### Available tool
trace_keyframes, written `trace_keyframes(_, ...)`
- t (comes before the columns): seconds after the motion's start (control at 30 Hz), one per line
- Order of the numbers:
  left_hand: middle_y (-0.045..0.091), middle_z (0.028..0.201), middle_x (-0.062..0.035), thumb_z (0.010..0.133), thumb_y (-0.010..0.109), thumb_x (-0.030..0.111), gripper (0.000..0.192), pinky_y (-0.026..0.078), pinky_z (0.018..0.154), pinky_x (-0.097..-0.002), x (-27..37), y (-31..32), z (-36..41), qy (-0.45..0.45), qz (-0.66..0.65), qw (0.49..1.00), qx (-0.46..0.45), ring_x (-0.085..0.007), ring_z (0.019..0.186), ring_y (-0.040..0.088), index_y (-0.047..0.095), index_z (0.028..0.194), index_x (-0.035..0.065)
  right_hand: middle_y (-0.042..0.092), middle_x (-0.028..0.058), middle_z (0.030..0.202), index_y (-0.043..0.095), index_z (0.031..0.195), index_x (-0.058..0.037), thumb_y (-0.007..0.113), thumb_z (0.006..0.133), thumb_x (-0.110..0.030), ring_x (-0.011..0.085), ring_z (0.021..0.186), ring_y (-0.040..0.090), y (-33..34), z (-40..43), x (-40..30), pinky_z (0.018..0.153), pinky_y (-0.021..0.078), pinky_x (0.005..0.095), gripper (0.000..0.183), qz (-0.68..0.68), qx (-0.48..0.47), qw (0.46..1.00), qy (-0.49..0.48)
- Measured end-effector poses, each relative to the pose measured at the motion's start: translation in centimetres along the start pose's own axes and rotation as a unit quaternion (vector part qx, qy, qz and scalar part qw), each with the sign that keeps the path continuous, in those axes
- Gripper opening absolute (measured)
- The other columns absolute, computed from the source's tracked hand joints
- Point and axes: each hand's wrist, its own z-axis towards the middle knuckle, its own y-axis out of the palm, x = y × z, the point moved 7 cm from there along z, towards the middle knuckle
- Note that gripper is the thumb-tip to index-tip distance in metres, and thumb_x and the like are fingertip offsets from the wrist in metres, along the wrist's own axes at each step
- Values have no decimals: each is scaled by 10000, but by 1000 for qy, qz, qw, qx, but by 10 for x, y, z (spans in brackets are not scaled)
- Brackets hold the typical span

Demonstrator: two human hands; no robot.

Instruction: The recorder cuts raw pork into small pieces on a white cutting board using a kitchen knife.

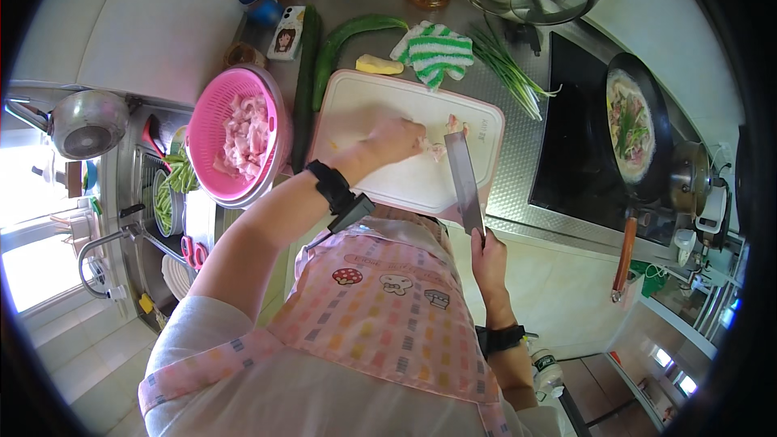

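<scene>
On the white cutting board (388,170) with a pink rim, my left hand (397,136) has its fingers curled onto a piece of raw meat (433,149). My right hand (489,258) grips the handle of a cleaver (465,173) at the board's near right edge. The blade reaches over the board, its tip just right of the held meat. A smaller bit of raw meat (454,123) lies just beyond the tip. Left of the board, a pink colander (200,139) set in a paler bowl holds raw meat pieces (246,142).
Two cucumbers (331,54), peeled ginger (379,65), a striped cloth (442,48) and scallions (507,64) lie behind the board. At right, a wok (658,133) with food sits on the cooktop (564,139), its wooden handle (625,258) jutting out. Red-handled scissors (194,253) lie near the sink.
</scene>
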Motion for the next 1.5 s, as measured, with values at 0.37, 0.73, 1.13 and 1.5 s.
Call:
trace_keyframes(0.37, 610, 760, -147, 725, 581, 170, 222, 477, 627, -328, -6, -14, -3, -135, -192, 969, 70, -272, 685, 600, 556, 848, -13, 559, 210, 643, 563, 828, 2, 493, 834, -195, 374, 589, 557, -2, 7, -1, 512, 445, 410, 210, 13, 4, 1000, -16)
trace_keyframes(0.73, 528, 583, -80, 750, 625, 197, 236, 427, 510, -286, -50, 29, -57, -202, -241, 933, 175, -165, 512, 520, 543, 792, -20, 558, 196, 630, 566, 845, -25, 489, 836, -216, 358, 570, 559, 1, 16, -19, 495, 442, 402, 206, -10, -50, 998, -31)
trace_keyframes(1.13, 589, 718, -149, 741, 603, 184, 180, 467, 587, -385, -30, 16, -73, -144, -120, 956, 228, -315, 657, 586, 564, 849, 45, 577, 153, 632, 530, 784, -45, 465, 835, -222, 331, 559, 566, 26, 18, -46, 515, 458, 416, 196, -115, -114, 981, -106)
trace_keyframes(1.5, 582, 816, -151, 682, 573, 104, 198, 469, 626, -398, -25, 30, -63, -109, -79, 968, 210, -337, 703, 565, 565, 871, 44, 567, 175, 591, 502, 766, -28, 457, 823, -187, 339, 554, 579, 56, 37, -62, 508, 465, 433, 174, -168, -143, 972, -78)
